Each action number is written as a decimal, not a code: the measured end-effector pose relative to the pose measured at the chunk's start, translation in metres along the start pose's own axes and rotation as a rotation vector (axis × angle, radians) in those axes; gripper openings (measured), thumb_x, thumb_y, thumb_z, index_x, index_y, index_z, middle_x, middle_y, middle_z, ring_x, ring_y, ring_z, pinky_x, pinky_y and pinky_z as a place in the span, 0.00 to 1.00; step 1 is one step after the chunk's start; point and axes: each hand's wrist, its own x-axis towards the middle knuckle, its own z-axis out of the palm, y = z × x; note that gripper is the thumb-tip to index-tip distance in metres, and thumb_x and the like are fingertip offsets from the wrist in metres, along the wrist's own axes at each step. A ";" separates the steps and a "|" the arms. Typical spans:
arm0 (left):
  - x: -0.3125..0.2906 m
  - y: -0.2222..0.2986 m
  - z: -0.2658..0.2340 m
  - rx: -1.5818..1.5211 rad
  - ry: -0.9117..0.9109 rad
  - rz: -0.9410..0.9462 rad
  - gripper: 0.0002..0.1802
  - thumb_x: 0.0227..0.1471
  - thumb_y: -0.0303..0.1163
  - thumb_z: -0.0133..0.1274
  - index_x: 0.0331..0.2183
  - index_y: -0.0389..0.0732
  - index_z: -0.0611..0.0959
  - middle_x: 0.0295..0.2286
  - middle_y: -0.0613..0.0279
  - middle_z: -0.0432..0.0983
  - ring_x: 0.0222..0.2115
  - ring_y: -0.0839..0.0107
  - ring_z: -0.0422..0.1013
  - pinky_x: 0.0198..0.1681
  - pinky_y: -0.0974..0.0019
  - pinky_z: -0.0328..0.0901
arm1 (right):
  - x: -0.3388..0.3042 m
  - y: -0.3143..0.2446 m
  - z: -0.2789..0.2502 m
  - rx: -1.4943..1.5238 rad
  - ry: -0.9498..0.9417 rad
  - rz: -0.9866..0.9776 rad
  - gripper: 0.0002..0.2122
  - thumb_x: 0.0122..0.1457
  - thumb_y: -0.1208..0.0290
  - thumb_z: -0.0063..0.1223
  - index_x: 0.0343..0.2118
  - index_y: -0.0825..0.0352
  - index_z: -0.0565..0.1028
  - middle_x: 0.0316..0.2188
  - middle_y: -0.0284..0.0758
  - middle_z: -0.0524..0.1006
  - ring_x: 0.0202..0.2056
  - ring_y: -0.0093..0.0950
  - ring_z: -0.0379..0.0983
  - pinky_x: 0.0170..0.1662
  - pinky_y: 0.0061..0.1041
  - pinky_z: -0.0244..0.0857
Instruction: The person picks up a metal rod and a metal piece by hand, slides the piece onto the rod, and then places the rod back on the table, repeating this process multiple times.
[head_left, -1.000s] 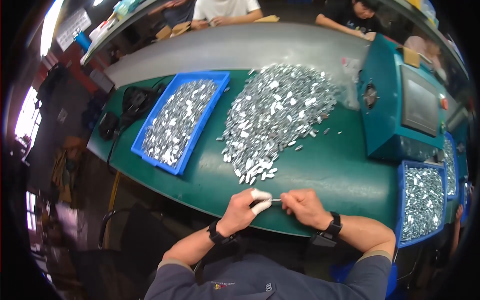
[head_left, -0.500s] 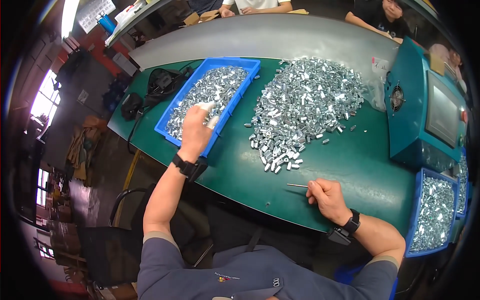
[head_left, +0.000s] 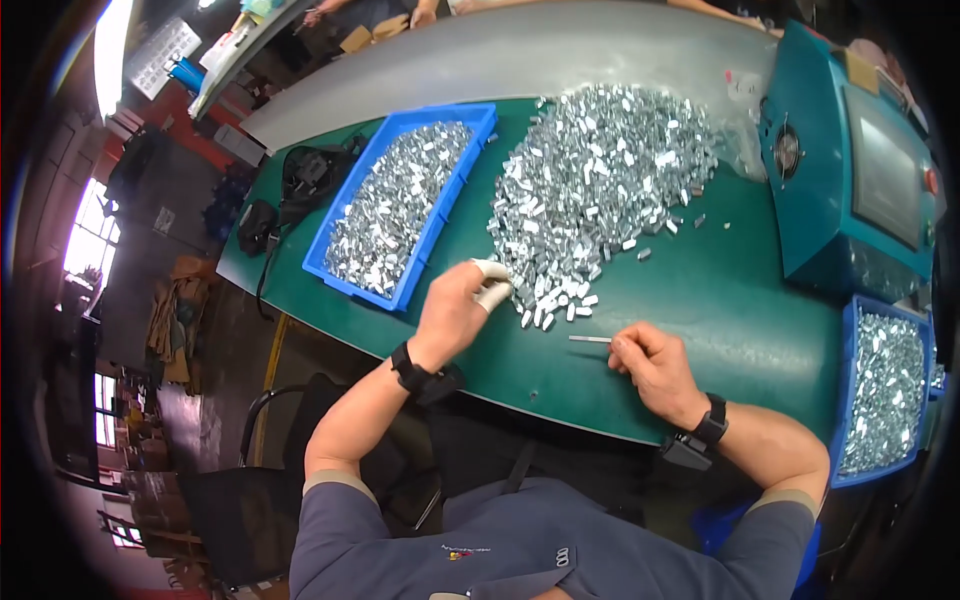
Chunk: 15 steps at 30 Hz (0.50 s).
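My left hand (head_left: 462, 308), with white covers on thumb and forefinger, is at the near left edge of a heap of silvery hex coupling nuts (head_left: 610, 170). Its two covered fingertips curl together in a pinch against the heap's edge; what lies between them is too small to make out. My right hand (head_left: 655, 370) is closed round a thin metal rod (head_left: 590, 339), which points left just below the nearest loose nuts. To the left of the heap lies a blue tray (head_left: 425, 235) of the same small metal parts.
A teal machine with a screen (head_left: 815, 225) stands at the right of the green table (head_left: 740, 340). Below it is another blue tray (head_left: 848, 420) of parts. Black straps and pouches (head_left: 300, 185) lie at the left. Other people's arms show beyond the grey partition (head_left: 480, 65).
My left hand has moved from over the blue tray to the right, down to the heap's near edge. The right hand still holds the rod. The view has shifted slightly.
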 end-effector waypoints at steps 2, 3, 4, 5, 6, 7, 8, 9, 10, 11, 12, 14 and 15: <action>-0.014 0.033 0.004 -0.088 -0.099 0.074 0.09 0.53 0.24 0.66 0.39 0.39 0.86 0.33 0.58 0.83 0.31 0.68 0.78 0.35 0.66 0.72 | 0.000 -0.005 -0.002 0.001 0.006 0.015 0.09 0.71 0.68 0.51 0.37 0.69 0.78 0.27 0.29 0.80 0.28 0.15 0.71 0.31 0.17 0.65; -0.018 0.039 0.010 -0.099 -0.110 0.057 0.09 0.53 0.24 0.66 0.39 0.39 0.86 0.33 0.58 0.83 0.31 0.68 0.78 0.35 0.66 0.72 | 0.001 -0.004 -0.001 -0.003 0.001 0.013 0.09 0.71 0.68 0.51 0.37 0.69 0.78 0.28 0.29 0.80 0.28 0.15 0.70 0.31 0.16 0.64; -0.021 0.043 0.015 -0.121 -0.124 0.098 0.10 0.52 0.24 0.66 0.38 0.39 0.86 0.33 0.58 0.82 0.31 0.67 0.78 0.35 0.65 0.72 | 0.003 -0.004 -0.001 -0.009 -0.003 0.011 0.09 0.71 0.68 0.51 0.37 0.69 0.78 0.28 0.29 0.80 0.28 0.14 0.70 0.30 0.16 0.64; -0.021 0.047 0.019 -0.139 -0.134 0.148 0.10 0.51 0.23 0.66 0.37 0.39 0.86 0.32 0.58 0.82 0.32 0.66 0.78 0.36 0.64 0.72 | 0.005 -0.007 -0.001 -0.024 -0.004 0.004 0.09 0.71 0.67 0.51 0.38 0.68 0.78 0.28 0.28 0.80 0.28 0.14 0.69 0.29 0.16 0.63; -0.021 0.050 0.023 -0.144 -0.140 0.143 0.10 0.51 0.23 0.66 0.37 0.39 0.86 0.32 0.58 0.82 0.32 0.66 0.78 0.36 0.64 0.72 | 0.005 -0.005 0.000 -0.023 -0.001 0.014 0.09 0.71 0.67 0.51 0.38 0.68 0.78 0.28 0.28 0.80 0.28 0.14 0.69 0.29 0.16 0.63; -0.022 0.053 0.026 -0.142 -0.137 0.165 0.09 0.51 0.24 0.66 0.37 0.40 0.85 0.30 0.57 0.80 0.31 0.61 0.77 0.35 0.61 0.71 | 0.004 -0.003 -0.001 -0.026 -0.005 -0.015 0.10 0.71 0.67 0.51 0.38 0.68 0.78 0.28 0.28 0.80 0.28 0.13 0.69 0.29 0.16 0.63; -0.021 0.054 0.027 -0.136 -0.136 0.193 0.09 0.51 0.25 0.66 0.36 0.41 0.85 0.28 0.57 0.78 0.30 0.56 0.75 0.34 0.57 0.70 | 0.004 -0.002 0.000 -0.027 -0.006 -0.047 0.10 0.71 0.67 0.51 0.38 0.68 0.78 0.28 0.28 0.80 0.27 0.13 0.69 0.28 0.15 0.62; -0.021 0.054 0.028 -0.138 -0.142 0.194 0.09 0.51 0.25 0.66 0.36 0.41 0.85 0.28 0.57 0.78 0.30 0.56 0.75 0.34 0.57 0.70 | 0.004 -0.002 0.000 -0.026 0.000 -0.044 0.10 0.71 0.67 0.51 0.38 0.68 0.78 0.28 0.28 0.80 0.27 0.13 0.69 0.28 0.15 0.62; -0.021 0.054 0.029 -0.139 -0.144 0.206 0.09 0.51 0.26 0.66 0.36 0.41 0.85 0.28 0.57 0.78 0.30 0.56 0.75 0.34 0.57 0.69 | 0.003 -0.002 0.000 -0.028 0.006 -0.036 0.10 0.71 0.67 0.51 0.38 0.68 0.77 0.28 0.28 0.80 0.27 0.13 0.69 0.28 0.15 0.62; -0.022 0.055 0.030 -0.139 -0.144 0.216 0.09 0.50 0.26 0.66 0.36 0.41 0.84 0.27 0.57 0.78 0.30 0.56 0.75 0.34 0.56 0.69 | 0.003 -0.003 0.000 -0.031 0.011 -0.028 0.09 0.71 0.67 0.51 0.38 0.68 0.77 0.28 0.27 0.79 0.27 0.13 0.68 0.28 0.16 0.62; -0.022 0.054 0.030 -0.138 -0.147 0.218 0.09 0.50 0.26 0.66 0.36 0.41 0.84 0.27 0.57 0.78 0.30 0.56 0.75 0.34 0.56 0.69 | 0.002 -0.004 0.000 -0.029 0.014 -0.028 0.09 0.71 0.67 0.51 0.38 0.68 0.77 0.28 0.27 0.79 0.27 0.13 0.68 0.28 0.16 0.62; -0.023 0.055 0.031 -0.151 -0.159 0.210 0.10 0.50 0.25 0.66 0.37 0.40 0.84 0.28 0.57 0.78 0.30 0.56 0.75 0.34 0.57 0.70 | 0.002 -0.005 0.001 -0.022 0.027 -0.010 0.09 0.71 0.68 0.51 0.38 0.68 0.78 0.27 0.27 0.79 0.27 0.13 0.68 0.28 0.16 0.62; -0.024 0.057 0.031 -0.152 -0.162 0.210 0.10 0.50 0.25 0.66 0.37 0.40 0.84 0.28 0.57 0.78 0.30 0.56 0.75 0.34 0.57 0.70 | 0.001 -0.005 0.001 -0.022 0.029 -0.008 0.09 0.71 0.68 0.51 0.38 0.68 0.78 0.27 0.27 0.79 0.27 0.13 0.68 0.28 0.16 0.62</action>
